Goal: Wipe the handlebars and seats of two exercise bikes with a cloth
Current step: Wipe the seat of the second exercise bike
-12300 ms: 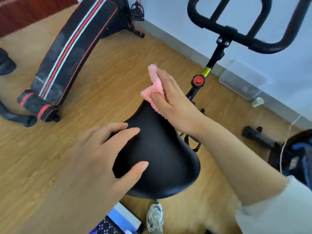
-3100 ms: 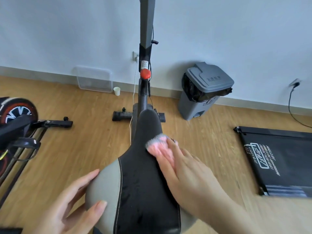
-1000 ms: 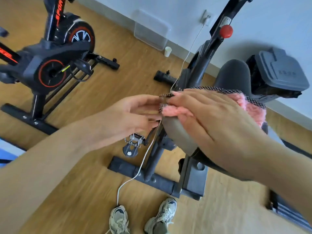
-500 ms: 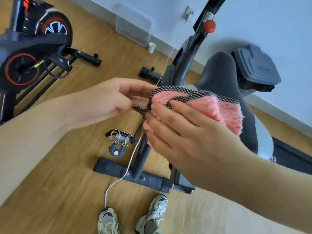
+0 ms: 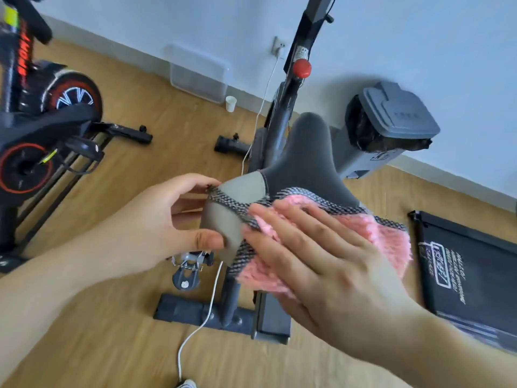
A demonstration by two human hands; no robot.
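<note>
The right hand (image 5: 321, 264) presses the cloth (image 5: 389, 242), fingers spread, on the near end of the seat (image 5: 307, 152); its nose lies farther. The left hand (image 5: 151, 219) clasps its left flank.

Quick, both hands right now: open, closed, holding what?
Left hand: curled around the grey side of the seat.
Right hand: open, pressing flat on the cloth.

Fluffy pink cloth (image 5: 386, 242) (matt seat (image 5: 305, 152))

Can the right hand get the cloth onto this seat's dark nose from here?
Probably yes: right hand lies flat on the cloth at the rear of the seat; the nose ahead is bare, left hand grips the grey side.
</note>
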